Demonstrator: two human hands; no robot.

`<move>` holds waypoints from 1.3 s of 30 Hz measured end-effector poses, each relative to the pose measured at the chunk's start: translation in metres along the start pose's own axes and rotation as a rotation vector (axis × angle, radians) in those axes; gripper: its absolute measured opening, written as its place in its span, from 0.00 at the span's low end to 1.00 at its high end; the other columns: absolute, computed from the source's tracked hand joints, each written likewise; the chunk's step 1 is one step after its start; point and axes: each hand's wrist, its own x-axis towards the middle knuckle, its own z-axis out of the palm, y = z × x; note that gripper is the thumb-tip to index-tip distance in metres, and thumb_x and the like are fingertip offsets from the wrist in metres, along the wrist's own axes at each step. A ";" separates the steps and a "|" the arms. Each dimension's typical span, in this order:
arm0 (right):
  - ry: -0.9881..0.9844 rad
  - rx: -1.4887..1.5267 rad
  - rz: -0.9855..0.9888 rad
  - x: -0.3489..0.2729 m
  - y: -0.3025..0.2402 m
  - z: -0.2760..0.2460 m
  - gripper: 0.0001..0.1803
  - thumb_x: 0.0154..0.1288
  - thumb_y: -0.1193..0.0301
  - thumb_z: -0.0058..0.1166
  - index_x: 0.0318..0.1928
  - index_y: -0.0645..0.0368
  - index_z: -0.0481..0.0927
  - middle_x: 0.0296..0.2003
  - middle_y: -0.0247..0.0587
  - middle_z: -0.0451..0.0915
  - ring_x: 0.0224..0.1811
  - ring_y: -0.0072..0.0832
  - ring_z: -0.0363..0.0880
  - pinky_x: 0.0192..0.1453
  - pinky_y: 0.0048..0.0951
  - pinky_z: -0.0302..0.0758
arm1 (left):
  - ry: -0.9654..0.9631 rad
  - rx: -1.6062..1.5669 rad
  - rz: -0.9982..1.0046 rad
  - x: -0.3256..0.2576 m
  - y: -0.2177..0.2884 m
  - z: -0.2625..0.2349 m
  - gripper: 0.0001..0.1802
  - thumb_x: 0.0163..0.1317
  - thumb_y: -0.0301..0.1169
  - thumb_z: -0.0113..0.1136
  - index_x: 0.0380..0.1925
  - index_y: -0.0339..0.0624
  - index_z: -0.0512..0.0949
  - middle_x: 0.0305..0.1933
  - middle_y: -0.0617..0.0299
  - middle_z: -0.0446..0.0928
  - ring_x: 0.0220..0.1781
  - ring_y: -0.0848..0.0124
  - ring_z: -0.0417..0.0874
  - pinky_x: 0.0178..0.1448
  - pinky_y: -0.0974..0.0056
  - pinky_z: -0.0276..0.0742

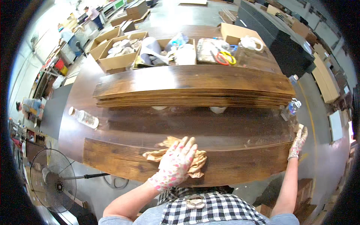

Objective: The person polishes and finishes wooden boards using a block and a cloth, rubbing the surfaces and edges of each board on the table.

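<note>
A long brown wood-grain board [240, 165] lies along the near side of the table. My left hand [175, 163], in a white glove with pink spots, presses flat on a crumpled tan cloth [197, 165] on the board, left of its middle. Its fingers are stretched out over the cloth; the thumb is hidden. At the board's right end, my right hand [299, 140], in a matching glove, rests against the edge with fingers extended and nothing visible in it. Beyond lies a stack of similar boards [195, 84], resting on small white supports [217, 109].
A clear bottle [84, 117] stands at the left; another bottle [290, 109] is at the right edge. Open cardboard boxes [119, 48] and scissors [225, 57] lie behind the stack. A fan [52, 180] stands at lower left. Other people [67, 36] work far left.
</note>
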 end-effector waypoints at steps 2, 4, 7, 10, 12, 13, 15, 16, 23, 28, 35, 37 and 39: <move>0.016 0.129 0.040 -0.001 -0.001 0.003 0.29 0.73 0.64 0.49 0.69 0.62 0.59 0.65 0.45 0.67 0.66 0.33 0.65 0.71 0.33 0.61 | -0.011 -0.036 0.110 0.028 0.020 0.010 0.46 0.41 0.31 0.69 0.65 0.33 0.62 0.72 0.45 0.59 0.75 0.53 0.58 0.76 0.52 0.55; 0.028 0.107 -0.008 0.002 0.001 0.001 0.28 0.73 0.65 0.49 0.68 0.64 0.61 0.65 0.45 0.67 0.66 0.33 0.65 0.71 0.32 0.61 | -0.031 -0.125 0.206 0.064 0.049 0.015 0.42 0.47 0.29 0.64 0.65 0.33 0.62 0.72 0.43 0.58 0.74 0.52 0.59 0.75 0.52 0.58; 0.044 0.068 -0.022 0.001 0.004 0.002 0.27 0.74 0.65 0.48 0.68 0.64 0.62 0.64 0.43 0.68 0.65 0.30 0.67 0.70 0.30 0.61 | 0.005 -0.184 0.367 0.119 0.105 0.041 0.35 0.54 0.28 0.56 0.65 0.33 0.62 0.72 0.43 0.59 0.74 0.52 0.59 0.74 0.51 0.58; 0.041 0.141 -0.016 -0.005 0.000 0.010 0.27 0.74 0.65 0.48 0.68 0.64 0.62 0.64 0.43 0.67 0.65 0.30 0.66 0.70 0.30 0.61 | 0.086 -0.277 0.494 0.157 0.161 0.068 0.31 0.59 0.29 0.48 0.64 0.32 0.63 0.72 0.43 0.58 0.75 0.50 0.57 0.75 0.50 0.56; 0.003 0.218 0.017 -0.010 -0.008 0.012 0.27 0.74 0.65 0.48 0.68 0.64 0.62 0.64 0.44 0.67 0.66 0.30 0.66 0.70 0.31 0.61 | 0.100 -0.286 0.519 0.161 0.181 0.073 0.29 0.61 0.30 0.45 0.63 0.31 0.65 0.73 0.42 0.58 0.76 0.50 0.56 0.76 0.50 0.53; -0.009 0.235 0.033 -0.012 -0.010 0.014 0.27 0.74 0.65 0.48 0.68 0.64 0.62 0.64 0.44 0.67 0.66 0.30 0.66 0.70 0.31 0.61 | 0.132 -0.280 0.496 0.159 0.183 0.075 0.30 0.60 0.29 0.46 0.64 0.31 0.64 0.73 0.43 0.57 0.75 0.51 0.57 0.76 0.50 0.53; -0.040 0.236 0.040 -0.021 -0.016 0.018 0.27 0.74 0.65 0.48 0.68 0.64 0.62 0.64 0.45 0.67 0.66 0.31 0.65 0.71 0.31 0.60 | 0.093 -0.280 0.390 0.139 0.166 0.069 0.31 0.59 0.29 0.49 0.65 0.33 0.63 0.74 0.44 0.57 0.76 0.52 0.57 0.76 0.50 0.52; -0.048 0.144 0.027 -0.022 -0.022 0.012 0.28 0.74 0.65 0.47 0.68 0.65 0.62 0.64 0.46 0.67 0.66 0.31 0.65 0.71 0.32 0.60 | 0.042 -0.255 0.304 0.127 0.154 0.062 0.33 0.58 0.28 0.51 0.66 0.35 0.62 0.74 0.45 0.56 0.76 0.54 0.57 0.76 0.50 0.52; -0.045 0.270 0.004 -0.017 -0.025 -0.004 0.28 0.74 0.65 0.48 0.68 0.66 0.61 0.64 0.49 0.66 0.67 0.35 0.64 0.73 0.36 0.59 | 0.444 -0.005 -0.475 -0.022 -0.001 0.019 0.27 0.40 0.38 0.74 0.43 0.40 0.80 0.45 0.54 0.81 0.52 0.56 0.79 0.62 0.55 0.72; -0.058 0.308 0.014 -0.002 0.000 -0.003 0.26 0.72 0.66 0.49 0.66 0.64 0.66 0.61 0.46 0.71 0.64 0.33 0.68 0.70 0.34 0.61 | 1.240 -1.492 -0.506 -0.137 -0.138 -0.008 0.30 0.70 0.24 0.45 0.70 0.39 0.52 0.67 0.50 0.66 0.61 0.60 0.75 0.57 0.55 0.81; 0.011 0.060 -0.052 0.011 -0.002 -0.029 0.27 0.71 0.55 0.51 0.61 0.63 0.72 0.58 0.43 0.74 0.62 0.31 0.70 0.69 0.37 0.63 | 0.757 -0.041 -1.279 -0.229 -0.250 -0.018 0.23 0.62 0.24 0.52 0.60 0.39 0.72 0.58 0.51 0.76 0.62 0.58 0.75 0.63 0.60 0.71; 0.028 0.122 0.019 0.014 0.000 -0.047 0.28 0.70 0.55 0.52 0.61 0.63 0.72 0.59 0.44 0.73 0.62 0.32 0.70 0.69 0.37 0.62 | 0.746 0.079 -1.290 -0.230 -0.247 -0.015 0.23 0.61 0.25 0.55 0.59 0.40 0.72 0.58 0.52 0.76 0.60 0.57 0.76 0.62 0.60 0.71; 0.096 0.150 0.087 0.020 0.014 -0.055 0.29 0.70 0.54 0.52 0.61 0.62 0.72 0.60 0.44 0.73 0.62 0.33 0.70 0.69 0.37 0.62 | 0.931 0.227 -1.048 -0.220 -0.233 -0.017 0.22 0.61 0.29 0.59 0.56 0.40 0.74 0.56 0.53 0.77 0.55 0.56 0.79 0.60 0.59 0.73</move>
